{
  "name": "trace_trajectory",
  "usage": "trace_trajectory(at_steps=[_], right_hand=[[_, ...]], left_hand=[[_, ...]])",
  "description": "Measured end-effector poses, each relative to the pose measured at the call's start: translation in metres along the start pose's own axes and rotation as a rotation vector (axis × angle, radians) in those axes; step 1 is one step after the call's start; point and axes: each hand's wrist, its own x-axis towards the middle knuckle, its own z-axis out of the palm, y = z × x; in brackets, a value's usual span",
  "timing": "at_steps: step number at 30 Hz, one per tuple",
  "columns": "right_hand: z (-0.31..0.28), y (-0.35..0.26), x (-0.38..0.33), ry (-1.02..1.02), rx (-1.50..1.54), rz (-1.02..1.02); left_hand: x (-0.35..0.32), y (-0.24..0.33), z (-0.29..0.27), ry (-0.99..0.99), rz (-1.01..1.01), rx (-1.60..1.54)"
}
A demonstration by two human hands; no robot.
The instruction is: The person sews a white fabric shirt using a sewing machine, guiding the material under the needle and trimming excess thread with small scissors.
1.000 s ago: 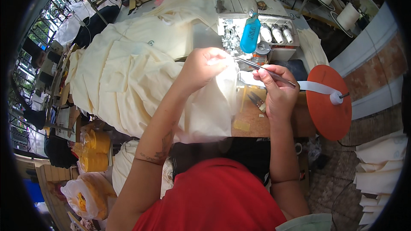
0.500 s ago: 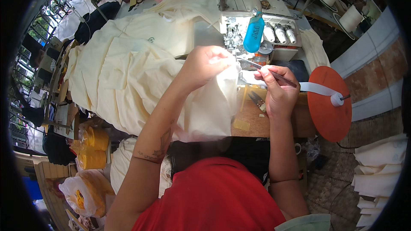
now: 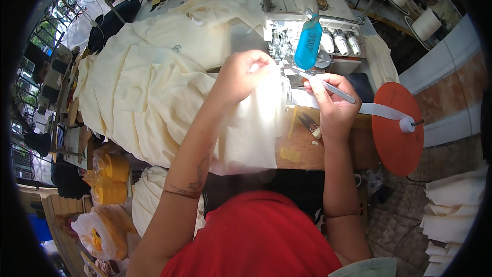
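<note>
Risk of a pricked fingertip or a pulled thread: tweezers (image 3: 328, 86) working close to the needle area of the sewing machine (image 3: 302, 20), with cream fabric (image 3: 154, 87) bunched right beside it. Could snag if the cloth slips under the tips. Right hand (image 3: 333, 105) closed around the tweezers, tips pointing left toward the machine's front. Left hand (image 3: 241, 74) pinched shut on the fabric edge, lifted just beside the tweezer tips, possibly holding a thread too, though glare hides it. Rest of the fabric spread leftward across the table (image 3: 307, 149). Orange disc (image 3: 397, 128) with white tape well right.
</note>
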Motion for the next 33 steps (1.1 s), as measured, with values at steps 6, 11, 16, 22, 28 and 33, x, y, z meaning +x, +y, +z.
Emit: trace_trajectory(at_steps=[6,11,16,22,28,33], right_hand=[[0.001,0.001,0.002,-0.009,0.061,0.026],[0.003,0.005,0.002,-0.016,0.023,-0.001],[0.0,-0.004,-0.006,-0.019,-0.037,-0.056],[-0.001,-0.009,-0.016,0.02,0.009,-0.094],[0.008,0.003,0.003,-0.004,-0.241,-0.131],[0.007,0.001,-0.003,0.011,-0.234,-0.073]], left_hand=[[0.0,-0.001,0.002,0.01,0.002,-0.032],[-0.003,-0.001,0.001,0.069,0.003,-0.031],[-0.022,0.007,-0.003,0.017,-0.022,-0.106],[-0.033,0.036,-0.002,0.07,-0.047,0.136],[-0.004,0.022,0.0,0.11,0.025,0.228],[-0.002,0.016,0.0,0.079,-0.084,0.151]])
